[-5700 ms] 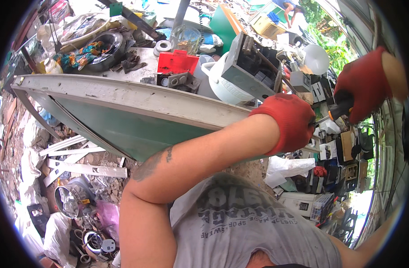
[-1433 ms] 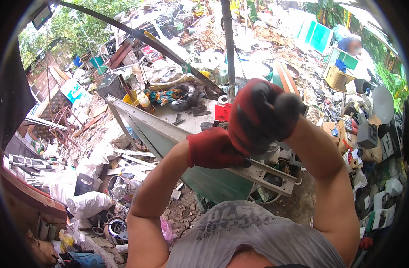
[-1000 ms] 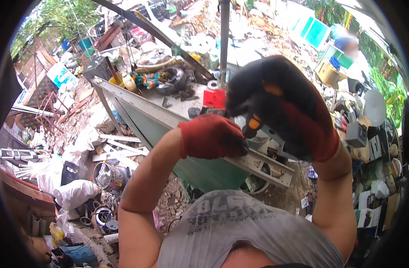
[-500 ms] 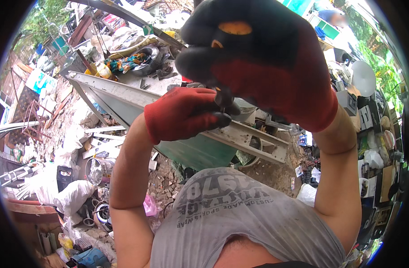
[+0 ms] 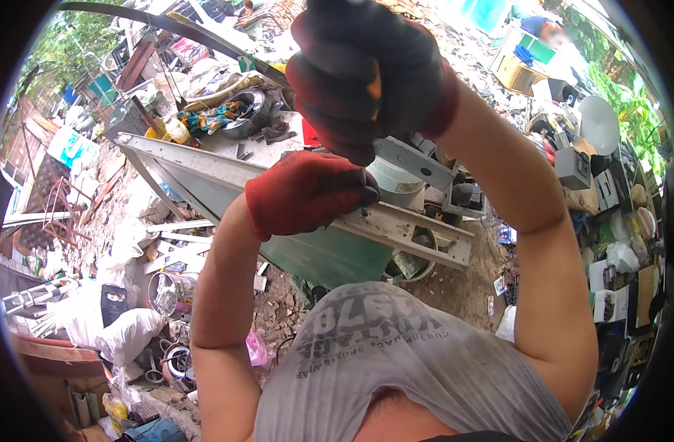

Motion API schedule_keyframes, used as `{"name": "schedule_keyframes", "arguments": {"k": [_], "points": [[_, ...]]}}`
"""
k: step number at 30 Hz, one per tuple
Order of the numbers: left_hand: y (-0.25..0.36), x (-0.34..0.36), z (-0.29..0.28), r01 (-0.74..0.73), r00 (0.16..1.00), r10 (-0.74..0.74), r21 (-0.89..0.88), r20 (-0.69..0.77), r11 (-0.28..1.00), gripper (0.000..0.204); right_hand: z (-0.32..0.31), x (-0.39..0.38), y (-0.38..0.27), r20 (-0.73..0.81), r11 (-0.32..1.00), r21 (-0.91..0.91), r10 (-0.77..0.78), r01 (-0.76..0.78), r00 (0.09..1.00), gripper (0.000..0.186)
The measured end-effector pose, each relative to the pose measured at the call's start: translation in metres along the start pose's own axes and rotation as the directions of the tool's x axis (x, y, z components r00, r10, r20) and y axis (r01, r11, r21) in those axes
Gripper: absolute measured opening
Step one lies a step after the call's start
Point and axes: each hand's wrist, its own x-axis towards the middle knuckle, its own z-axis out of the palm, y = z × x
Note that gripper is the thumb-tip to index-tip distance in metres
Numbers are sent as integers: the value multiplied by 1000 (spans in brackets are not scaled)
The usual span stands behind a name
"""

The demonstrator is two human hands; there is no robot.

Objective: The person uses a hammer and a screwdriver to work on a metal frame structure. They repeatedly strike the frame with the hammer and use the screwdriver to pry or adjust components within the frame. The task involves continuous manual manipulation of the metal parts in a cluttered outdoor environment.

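My right hand [image 5: 396, 74], in a red and black work glove, is raised above the bench and blurred by motion. Its fingers are wrapped round an orange-and-black tool handle [image 5: 374, 87]; the rest of the tool is hidden. Below it, my left hand [image 5: 304, 190], gloved the same way, is closed with the thumb pressed to the fingers at the front edge of the metal-framed bench [image 5: 197, 158]. What it pinches is hidden. A grey metal bracket with holes [image 5: 418, 163] and a white bucket [image 5: 394, 177] are just beyond the hands.
On the bench's left part are a black round pan-like part [image 5: 252, 118] and a colourful cloth [image 5: 215, 116]. Scrap and white sacks [image 5: 127, 331] cover the ground at left. Old appliances and a pale dish [image 5: 599, 125] are piled at right. Another person [image 5: 539, 29] is far back right.
My right hand has moved left and away from me, with the wrist turned, the handle still in its grip. My left hand has barely shifted; the dark piece at its fingertips is now hidden.
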Motion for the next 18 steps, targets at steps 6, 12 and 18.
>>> {"name": "schedule_keyframes", "arguments": {"k": [6, 12, 18], "points": [[-15, -11, -4, -217, 971, 232, 206, -52, 954, 17, 85, -9, -31, -625, 911, -282, 63, -300, 778, 41], [-7, 2, 3, -219, 973, 227, 173, -28, 960, 16, 18, 2, -8, 218, 900, 435, -106, 1, 970, 40], [-1, -6, -1, -176, 982, 182, 134, -39, 975, 18, 33, -7, -23, -245, 977, 71, 211, -200, 946, 39]]}}
